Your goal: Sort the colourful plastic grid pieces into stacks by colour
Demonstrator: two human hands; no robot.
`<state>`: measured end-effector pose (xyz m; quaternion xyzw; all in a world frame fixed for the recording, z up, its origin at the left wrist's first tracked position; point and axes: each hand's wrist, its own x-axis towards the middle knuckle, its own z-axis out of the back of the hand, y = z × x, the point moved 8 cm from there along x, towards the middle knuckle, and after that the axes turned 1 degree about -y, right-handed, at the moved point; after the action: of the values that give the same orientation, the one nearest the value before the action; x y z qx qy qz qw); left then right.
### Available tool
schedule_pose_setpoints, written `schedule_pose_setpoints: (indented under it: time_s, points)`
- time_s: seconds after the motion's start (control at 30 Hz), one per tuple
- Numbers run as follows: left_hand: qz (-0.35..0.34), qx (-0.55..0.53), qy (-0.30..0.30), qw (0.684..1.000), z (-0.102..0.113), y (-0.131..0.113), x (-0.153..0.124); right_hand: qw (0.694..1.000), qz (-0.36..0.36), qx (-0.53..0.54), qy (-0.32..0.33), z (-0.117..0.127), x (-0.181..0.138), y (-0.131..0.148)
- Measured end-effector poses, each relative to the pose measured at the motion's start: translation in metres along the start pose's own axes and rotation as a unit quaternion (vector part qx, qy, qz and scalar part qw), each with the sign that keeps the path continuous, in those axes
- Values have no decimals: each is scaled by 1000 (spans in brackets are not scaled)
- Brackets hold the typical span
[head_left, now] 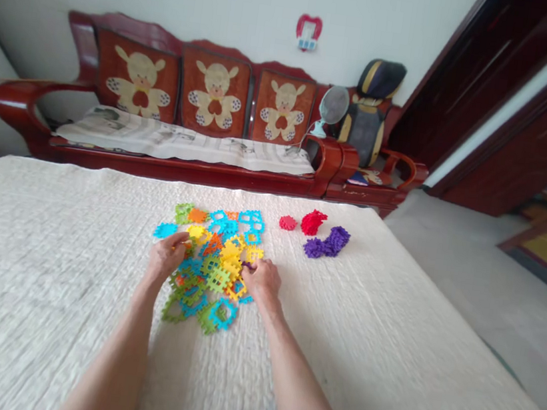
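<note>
A loose heap of flat plastic interlocking pieces with notched edges [218,280] lies in the middle of the cloth, in blue, green, yellow and orange. My left hand [167,257] reaches into the heap's left side, its fingers bent together beside a yellow piece [195,232]; what they pinch is hidden. At the right side, my right hand [264,280] has its thumb and fingers closed on a small purple interlocking piece [247,265], mostly covered by the fingers. Right of the heap sit a red stack [313,222], a single-looking red piece [288,223] and a purple group [327,243].
A cream quilted cloth [66,285] covers the table. Behind it stands a red wooden sofa [167,167] with bear-patterned cushions [215,98]. A small fan [333,107] and a chair with a dark seat cushion [362,133] are at the back right.
</note>
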<state>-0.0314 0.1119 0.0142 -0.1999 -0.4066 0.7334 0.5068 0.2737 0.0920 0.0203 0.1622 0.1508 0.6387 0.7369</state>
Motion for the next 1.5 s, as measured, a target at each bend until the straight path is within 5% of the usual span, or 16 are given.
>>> schedule_pose_setpoints:
  time_s: [0.3,0.47,0.73,0.87,1.17,1.37,1.5]
  points:
    - [10,10,-90,996,-10,22,14,985,6,153,-81,-2,8,-25]
    - [7,24,-98,995,-11,25,19,949,-7,292,-120,20,24,-72]
    - [23,19,-114,993,-7,27,20,963,-39,152,-219,83,37,-181]
    - [26,26,-121,992,-4,25,18,955,-36,97,-277,85,26,-190]
    - [49,42,-124,990,1,20,14,986,-9,27,-164,75,20,-200]
    - [53,42,-118,991,3,18,13,954,-54,58,-289,93,23,-227]
    - [65,59,-115,990,5,14,11,946,-113,38,-300,94,27,-240]
